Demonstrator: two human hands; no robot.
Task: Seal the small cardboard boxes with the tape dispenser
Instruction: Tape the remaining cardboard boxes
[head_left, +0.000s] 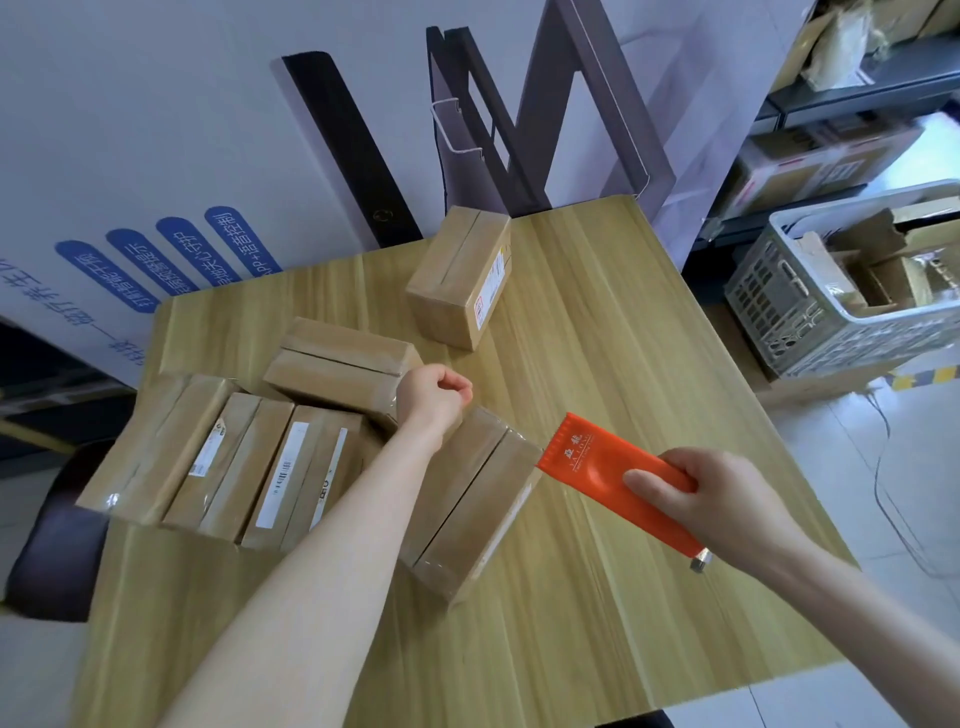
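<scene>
Orange tape dispenser (587, 462) partly hidden under right hand (717, 499).

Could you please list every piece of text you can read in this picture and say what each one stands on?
"亚龙", with small Latin letters beneath, probably "YA LONG": on the orange tape dispenser.
"PP+语音控制", its start hidden: on the rightmost blue label of the large white carton.
The other blue labels: Chinese, too blurred to read surely.
The shipping labels on the small cardboard boxes: too small to read.
</scene>
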